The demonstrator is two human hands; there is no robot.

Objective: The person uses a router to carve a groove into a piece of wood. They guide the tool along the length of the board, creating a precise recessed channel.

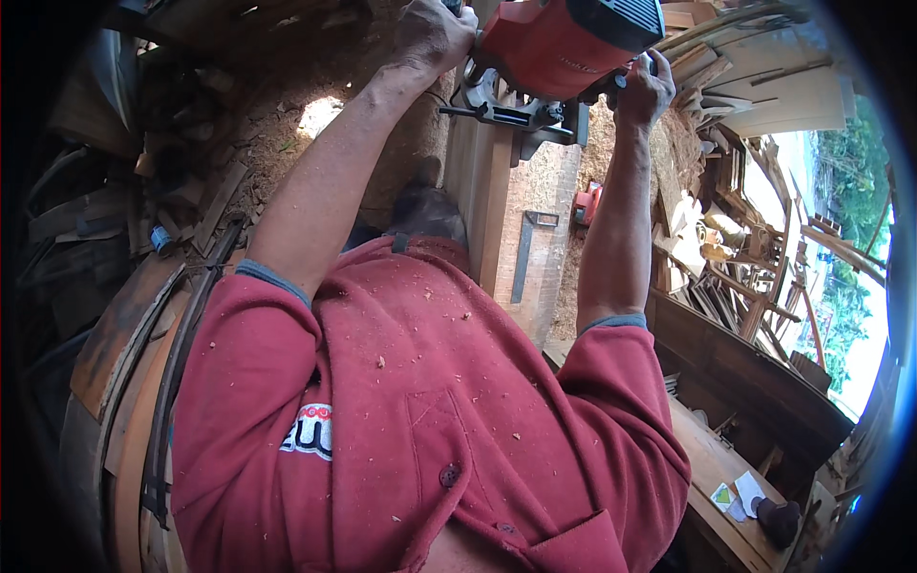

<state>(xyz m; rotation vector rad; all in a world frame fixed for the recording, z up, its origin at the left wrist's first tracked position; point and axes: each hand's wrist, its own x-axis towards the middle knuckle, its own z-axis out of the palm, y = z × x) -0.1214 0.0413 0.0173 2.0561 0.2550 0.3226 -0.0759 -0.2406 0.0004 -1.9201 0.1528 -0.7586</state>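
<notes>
A red and black plunge router is held between my two hands at the far edge of the view. My left hand is closed round its left handle, partly cut off by the frame. On the other side my right hand grips the right handle, fingers wrapped near a knob. The router's black base rests on or just over a long wooden board; exact contact and the cutting bit are hidden. A dark try square lies on the dusty workbench nearer to me, right of the board.
A small red tool sits by my right forearm. Wood shavings cover the ground at left. Stacked boards stand at lower left, and scrap wood piles up at right beside a wooden box.
</notes>
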